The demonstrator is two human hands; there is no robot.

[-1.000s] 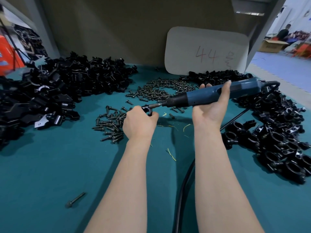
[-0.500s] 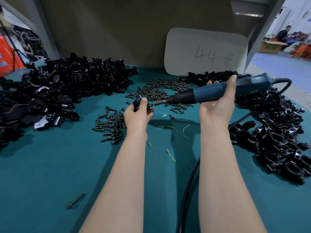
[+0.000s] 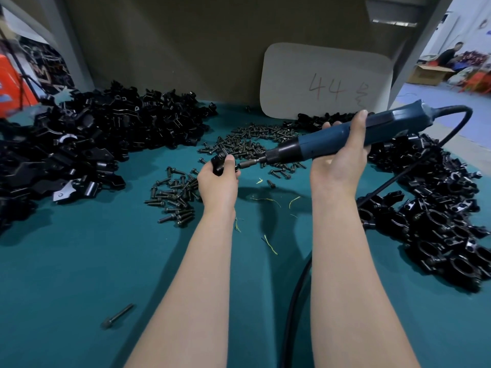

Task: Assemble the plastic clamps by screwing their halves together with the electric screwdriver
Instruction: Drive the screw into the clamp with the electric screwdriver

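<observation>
Teal cloth covers the desk (image 3: 79, 261), and just above it, near the middle of the frame, my left hand (image 3: 218, 181) holds a small black plastic clamp (image 3: 218, 163), the fingers (image 3: 229, 162) curled round it with the thumb on its near side. My right hand (image 3: 337, 166) grips the blue electric screwdriver (image 3: 345, 134) from beneath, wrapped round the barrel. The tool slopes gently down to the left, and its bit (image 3: 249, 163) meets the right side of the clamp; whether a screw sits on the tip I cannot tell. Its black cable (image 3: 297, 288) loops out at the upper right and reappears between my forearms, running to the lower edge. Loose dark screws (image 3: 247, 144) lie scattered behind my hands, with a smaller cluster (image 3: 175, 197) left of my left wrist and one lone screw (image 3: 117, 316) at the lower left. A heap of black clamp halves (image 3: 93, 134) fills the upper left; ring-shaped clamps (image 3: 438, 229) are piled at the right. A white board (image 3: 326, 83) marked 44 leans at the back.
</observation>
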